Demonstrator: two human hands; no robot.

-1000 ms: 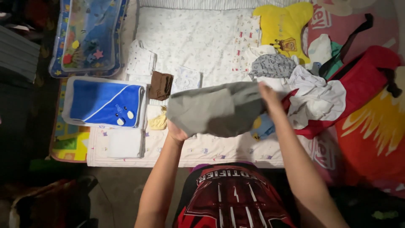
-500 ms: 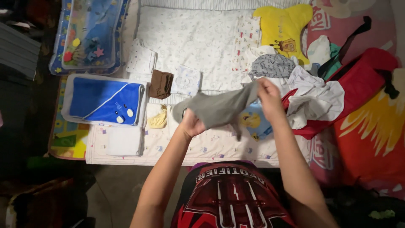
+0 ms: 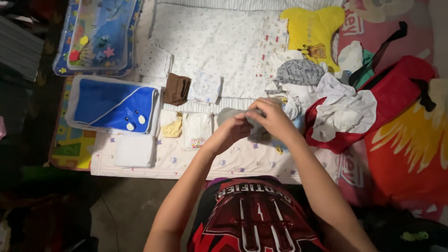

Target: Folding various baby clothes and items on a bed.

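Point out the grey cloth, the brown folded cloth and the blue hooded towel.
grey cloth [image 3: 227, 113], head view, exposed left end beside the hands.
brown folded cloth [image 3: 177, 89], head view, its middle.
blue hooded towel [image 3: 112, 105], head view, centre of blue panel.

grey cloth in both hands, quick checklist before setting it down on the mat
1. Grey cloth gripped by left hand and right hand: ok.
2. Cloth bunched small between the hands: ok.
3. Fold edges even: cannot tell, the hands cover it.
4. Bare mat below the hands: ok.
5. Folded white piece and yellow piece lie flat to the left: ok.
6. Unfolded pile on the red bag apart from the folded row: ok.
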